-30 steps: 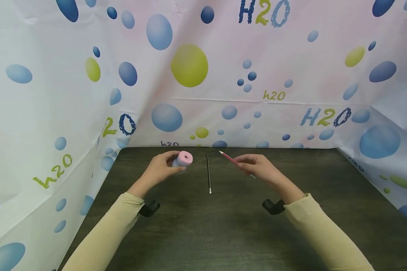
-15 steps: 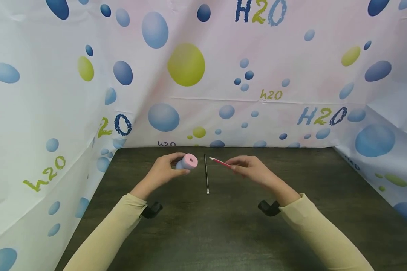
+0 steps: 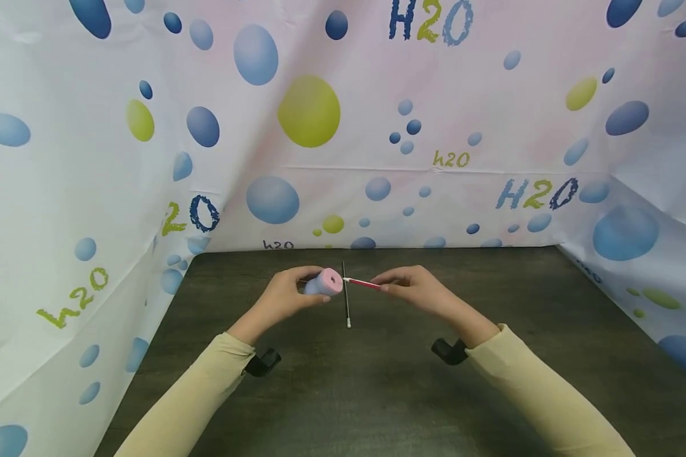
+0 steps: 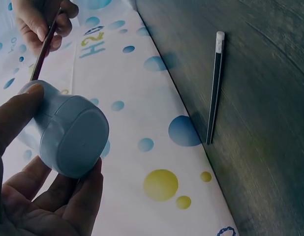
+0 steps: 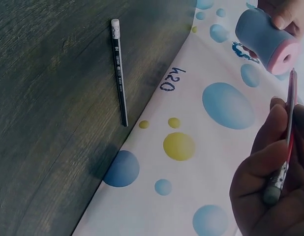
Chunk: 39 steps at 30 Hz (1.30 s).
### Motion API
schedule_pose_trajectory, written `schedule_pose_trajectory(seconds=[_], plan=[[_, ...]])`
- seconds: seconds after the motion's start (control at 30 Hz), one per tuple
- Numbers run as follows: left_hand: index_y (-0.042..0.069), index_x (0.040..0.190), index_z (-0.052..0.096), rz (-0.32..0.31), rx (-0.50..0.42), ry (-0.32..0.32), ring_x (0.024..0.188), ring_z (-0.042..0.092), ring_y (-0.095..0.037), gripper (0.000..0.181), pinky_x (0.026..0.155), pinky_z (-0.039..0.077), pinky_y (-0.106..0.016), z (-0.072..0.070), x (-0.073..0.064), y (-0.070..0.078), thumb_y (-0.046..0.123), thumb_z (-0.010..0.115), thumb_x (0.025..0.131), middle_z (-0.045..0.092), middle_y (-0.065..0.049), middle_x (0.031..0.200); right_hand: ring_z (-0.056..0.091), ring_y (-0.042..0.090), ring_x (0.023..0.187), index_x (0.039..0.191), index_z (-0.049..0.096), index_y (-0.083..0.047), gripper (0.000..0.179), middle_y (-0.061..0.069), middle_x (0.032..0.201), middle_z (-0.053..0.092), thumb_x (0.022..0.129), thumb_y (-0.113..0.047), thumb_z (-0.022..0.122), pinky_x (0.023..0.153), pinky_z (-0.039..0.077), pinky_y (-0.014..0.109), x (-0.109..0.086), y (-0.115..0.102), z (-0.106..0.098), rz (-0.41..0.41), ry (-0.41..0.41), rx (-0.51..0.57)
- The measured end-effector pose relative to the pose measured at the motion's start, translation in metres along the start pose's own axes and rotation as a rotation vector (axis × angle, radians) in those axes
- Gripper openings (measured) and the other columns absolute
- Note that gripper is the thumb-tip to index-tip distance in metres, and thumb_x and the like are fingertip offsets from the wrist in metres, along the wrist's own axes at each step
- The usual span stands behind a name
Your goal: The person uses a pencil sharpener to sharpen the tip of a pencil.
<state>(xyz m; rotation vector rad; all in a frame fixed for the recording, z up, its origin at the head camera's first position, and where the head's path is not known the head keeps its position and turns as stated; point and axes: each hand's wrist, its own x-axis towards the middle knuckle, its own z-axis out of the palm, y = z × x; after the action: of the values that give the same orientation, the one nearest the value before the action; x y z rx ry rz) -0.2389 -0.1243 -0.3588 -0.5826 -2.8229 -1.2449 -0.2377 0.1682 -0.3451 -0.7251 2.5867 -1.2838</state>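
Note:
My left hand (image 3: 282, 297) holds a blue pencil sharpener (image 3: 317, 283) in the air, its pink end (image 5: 284, 58) with a small hole turned to the right. The rounded blue base (image 4: 78, 135) shows in the left wrist view, with thumb and fingers around the body. In my right hand (image 3: 423, 291) a red pencil (image 3: 366, 284) is pinched between thumb and fingers, its tip pointing left at the sharpener's pink end. Tip and hole are very close; whether they touch I cannot tell. The red pencil's eraser end (image 5: 274, 191) sticks out toward the right wrist camera.
A black pencil (image 3: 347, 310) with a white eraser lies on the dark wooden table (image 3: 343, 393), beyond and between the hands. A white sheet (image 3: 377, 114) printed with blue and green bubbles rises behind the table and along both sides.
The red pencil has moved left and levelled out, its tip coming up to the sharpener. My left hand has brought the sharpener right and slightly lower, turning its pink end toward the pencil.

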Motion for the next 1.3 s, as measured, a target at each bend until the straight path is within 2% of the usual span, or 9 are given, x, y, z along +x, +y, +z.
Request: schedule_pose_trajectory(seconds=[0.1,0.3,0.47,0.63,0.73,0.9,1.07,1.17,1.3], plan=[[0.004,0.136,0.064,0.008,0.010,-0.013,0.114,0.069,-0.036,0.056,0.094,0.059,-0.050,0.001,0.000,0.003,0.021,0.083,0.086,0.068,-0.020,0.133,0.074,0.024,0.098,0.126,0.071,0.001,0.028,0.021,0.115,0.075,0.103,-0.011,0.060,0.086,0.062,0.044,0.002,-0.001,0.002,-0.005,0.001,-0.023],[0.007,0.135,0.066,0.027,0.028,-0.044,0.111,0.067,-0.030,0.054,0.091,0.058,-0.046,0.000,-0.002,0.008,0.024,0.083,0.086,0.069,-0.015,0.132,0.070,0.014,0.089,0.123,0.073,-0.003,0.026,0.016,0.111,0.078,0.102,-0.011,0.061,0.073,0.054,0.029,0.003,-0.006,0.004,0.024,0.008,-0.093],[0.009,0.133,0.068,0.047,0.035,-0.053,0.109,0.065,-0.028,0.052,0.089,0.057,-0.044,0.000,-0.001,0.009,0.024,0.083,0.086,0.069,-0.014,0.129,0.072,0.019,0.092,0.123,0.075,-0.005,0.026,0.016,0.111,0.078,0.102,-0.012,0.061,0.074,0.054,0.029,0.006,-0.007,0.005,0.025,0.013,-0.131],[0.006,0.133,0.067,0.077,0.039,-0.058,0.105,0.065,-0.028,0.052,0.085,0.057,-0.040,0.002,0.000,0.005,0.024,0.082,0.086,0.069,-0.016,0.127,0.070,0.017,0.089,0.123,0.075,-0.005,0.025,0.018,0.113,0.077,0.102,-0.012,0.062,0.071,0.052,0.027,0.007,-0.005,0.008,-0.002,0.017,-0.152],[0.006,0.135,0.065,0.038,-0.022,-0.072,0.108,0.065,-0.030,0.054,0.085,0.058,-0.041,0.002,0.002,0.002,0.024,0.082,0.088,0.067,-0.018,0.130,0.070,0.019,0.089,0.122,0.074,-0.004,0.025,0.018,0.113,0.077,0.101,-0.011,0.063,0.070,0.053,0.027,0.007,-0.004,0.011,-0.039,0.036,-0.174],[0.005,0.135,0.062,-0.045,-0.160,-0.063,0.111,0.067,-0.033,0.051,0.082,0.059,-0.037,0.004,0.004,-0.003,0.020,0.080,0.090,0.065,-0.022,0.130,0.073,0.024,0.095,0.121,0.074,-0.003,0.024,0.016,0.113,0.077,0.098,-0.008,0.067,0.079,0.062,0.036,0.006,-0.005,0.017,-0.118,0.071,-0.250],[0.005,0.132,0.065,-0.054,-0.172,-0.046,0.109,0.068,-0.034,0.047,0.077,0.059,-0.035,0.007,0.005,-0.003,0.019,0.080,0.090,0.067,-0.023,0.127,0.074,0.023,0.090,0.116,0.076,-0.001,0.023,0.014,0.106,0.078,0.094,-0.003,0.070,0.075,0.063,0.032,0.005,-0.004,0.021,-0.260,0.130,-0.357],[0.005,0.131,0.065,-0.071,-0.180,-0.037,0.110,0.069,-0.035,0.046,0.079,0.060,-0.036,0.010,0.005,0.000,0.019,0.080,0.090,0.067,-0.024,0.128,0.071,0.019,0.081,0.114,0.077,-0.002,0.022,0.012,0.100,0.079,0.093,-0.003,0.071,0.067,0.056,0.025,0.005,-0.003,0.023,-0.328,0.176,-0.399],[0.005,0.133,0.065,-0.088,-0.200,-0.030,0.114,0.069,-0.037,0.047,0.084,0.061,-0.040,0.013,0.003,0.005,0.018,0.080,0.090,0.066,-0.025,0.130,0.067,0.018,0.077,0.111,0.078,-0.002,0.020,0.011,0.096,0.078,0.092,-0.002,0.072,0.063,0.050,0.024,0.004,0.001,0.027,-0.399,0.243,-0.435]])
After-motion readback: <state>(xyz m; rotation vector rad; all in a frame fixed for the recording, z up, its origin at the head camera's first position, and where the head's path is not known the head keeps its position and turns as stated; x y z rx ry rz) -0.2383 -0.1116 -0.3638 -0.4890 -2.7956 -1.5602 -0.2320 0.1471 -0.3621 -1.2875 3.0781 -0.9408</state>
